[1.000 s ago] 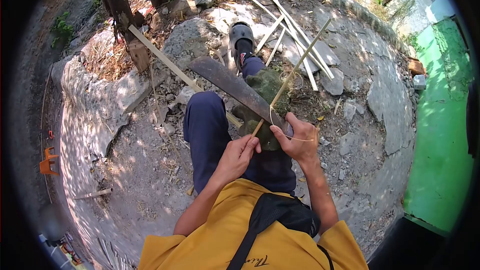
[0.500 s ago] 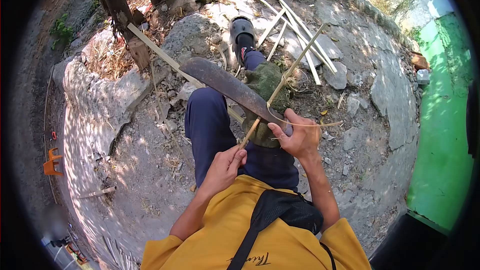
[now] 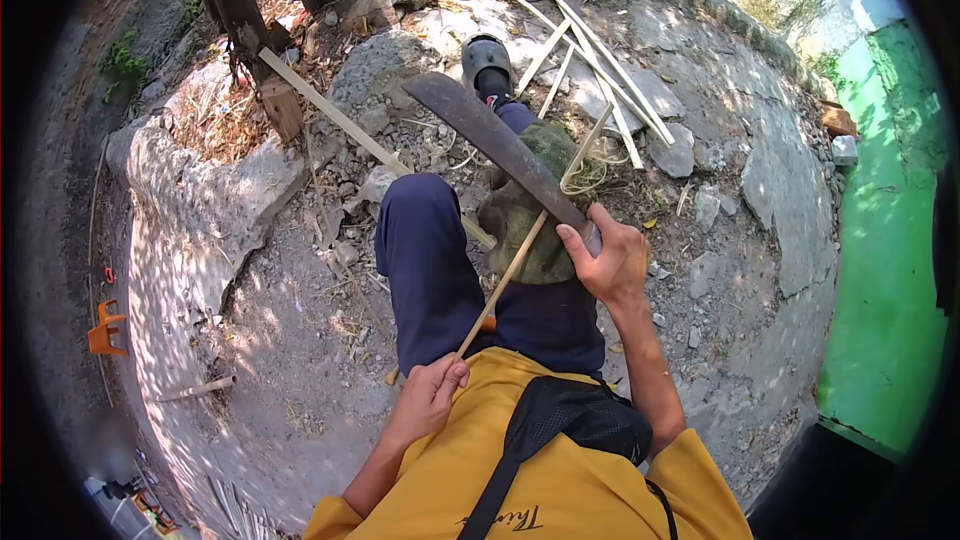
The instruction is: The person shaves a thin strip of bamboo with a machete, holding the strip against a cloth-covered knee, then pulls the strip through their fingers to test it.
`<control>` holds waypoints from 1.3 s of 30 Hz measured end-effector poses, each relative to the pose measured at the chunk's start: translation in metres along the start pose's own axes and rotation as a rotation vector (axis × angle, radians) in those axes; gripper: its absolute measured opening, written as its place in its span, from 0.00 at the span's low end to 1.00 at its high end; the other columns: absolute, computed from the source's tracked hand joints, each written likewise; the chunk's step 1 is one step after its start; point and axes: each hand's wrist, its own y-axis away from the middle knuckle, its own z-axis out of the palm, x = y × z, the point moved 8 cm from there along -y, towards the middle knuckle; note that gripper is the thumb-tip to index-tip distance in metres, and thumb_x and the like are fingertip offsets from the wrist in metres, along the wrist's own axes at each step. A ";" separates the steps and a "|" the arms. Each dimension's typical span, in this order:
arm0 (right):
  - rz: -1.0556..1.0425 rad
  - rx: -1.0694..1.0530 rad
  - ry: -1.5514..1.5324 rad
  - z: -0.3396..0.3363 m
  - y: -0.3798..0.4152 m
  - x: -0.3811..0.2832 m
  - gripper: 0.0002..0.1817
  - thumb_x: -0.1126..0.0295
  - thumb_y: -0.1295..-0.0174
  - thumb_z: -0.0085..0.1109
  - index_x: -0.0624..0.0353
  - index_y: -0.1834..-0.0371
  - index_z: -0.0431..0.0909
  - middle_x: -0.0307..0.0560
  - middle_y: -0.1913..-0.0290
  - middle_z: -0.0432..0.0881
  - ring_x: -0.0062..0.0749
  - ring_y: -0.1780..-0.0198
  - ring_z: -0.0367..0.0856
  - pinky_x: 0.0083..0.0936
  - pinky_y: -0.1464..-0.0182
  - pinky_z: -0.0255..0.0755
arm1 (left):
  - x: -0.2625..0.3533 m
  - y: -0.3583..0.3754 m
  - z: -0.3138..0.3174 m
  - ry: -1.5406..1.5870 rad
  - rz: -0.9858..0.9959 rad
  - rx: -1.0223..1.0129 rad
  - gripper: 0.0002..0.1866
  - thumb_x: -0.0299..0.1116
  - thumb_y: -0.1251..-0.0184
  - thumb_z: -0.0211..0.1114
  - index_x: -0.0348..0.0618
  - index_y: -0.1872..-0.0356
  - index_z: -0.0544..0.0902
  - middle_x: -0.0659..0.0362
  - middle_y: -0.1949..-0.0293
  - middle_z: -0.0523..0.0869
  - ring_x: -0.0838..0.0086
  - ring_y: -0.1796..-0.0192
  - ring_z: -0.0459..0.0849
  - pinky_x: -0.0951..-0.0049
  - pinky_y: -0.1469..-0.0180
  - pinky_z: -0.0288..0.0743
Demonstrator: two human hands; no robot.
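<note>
My left hand (image 3: 428, 398) is closed on the near end of a thin bamboo strip (image 3: 507, 285), close to my waist. The strip runs up and right, passing under a long dark machete (image 3: 490, 135). My right hand (image 3: 610, 258) grips the machete at its near end; the fingers hide its handle. The broad blade points up and left across the strip. Beneath both lies a dirty green cloth (image 3: 528, 230) draped over my thigh. Thin curled shavings (image 3: 590, 175) hang by the far part of the strip.
Several pale split strips (image 3: 600, 55) lie on the broken ground ahead. A longer flat strip (image 3: 335, 115) leans past my knee toward a tree trunk (image 3: 235, 10). Rubble surrounds my foot (image 3: 487, 65). A green wall (image 3: 875, 270) stands on the right, an orange chair (image 3: 105, 328) far left.
My left hand has drawn the strip back toward my waist, so less of it extends beyond the blade. The machete and right hand have shifted slightly right, and the blade tilts more steeply.
</note>
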 end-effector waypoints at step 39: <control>0.663 -0.268 -1.692 0.010 0.013 0.122 0.34 0.30 0.22 0.48 0.54 0.59 0.77 0.36 0.80 0.72 0.21 0.84 0.67 0.22 0.79 0.65 | 0.017 -0.040 -0.158 -0.319 -0.022 0.259 0.20 0.40 0.11 0.57 0.36 0.65 0.84 0.62 0.80 0.71 0.79 0.75 0.66 0.68 0.71 0.60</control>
